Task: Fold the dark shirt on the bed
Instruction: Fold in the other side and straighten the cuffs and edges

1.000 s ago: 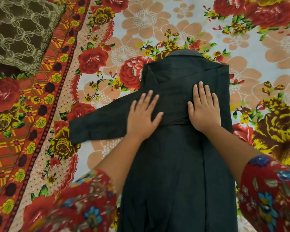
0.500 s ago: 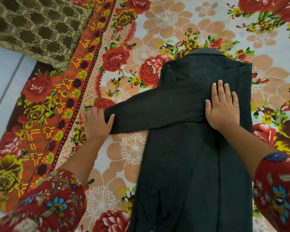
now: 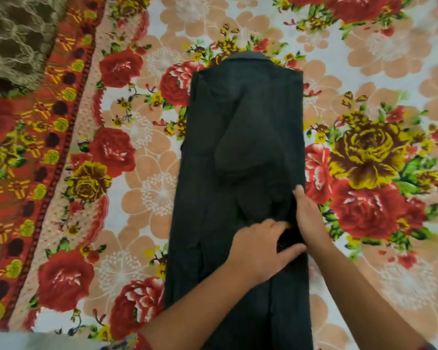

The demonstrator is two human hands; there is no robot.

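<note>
Head view, looking down: the dark shirt [image 3: 213, 198] lies flat on the bed as a long narrow strip, collar [image 3: 248, 58] at the far end. Its near end is cut off by the bottom of the picture. A shirt sleeve [image 3: 248, 147] is folded down the middle of the body, but black on black and blur make its edges and cuff hard to trace.

The left hand [image 3: 261, 248] reaches across the strip. Its thumb and fingers close round a small bunch of dark cloth near the right edge. What part of the garment that bunch is cannot be made out.

The right hand [image 3: 309, 218] lies just beside it, touching it, along the shirt's right edge. Its fingers are straight and point away from the person, holding nothing. Part of its palm is hidden behind the left thumb.

The flowered bedsheet [image 3: 162, 193] spreads all round. An olive patterned cushion [image 3: 15, 34], cropped, sits in the far left corner. A scrap of red flowered clothing sleeve [image 3: 142, 342] shows at the bottom edge.
</note>
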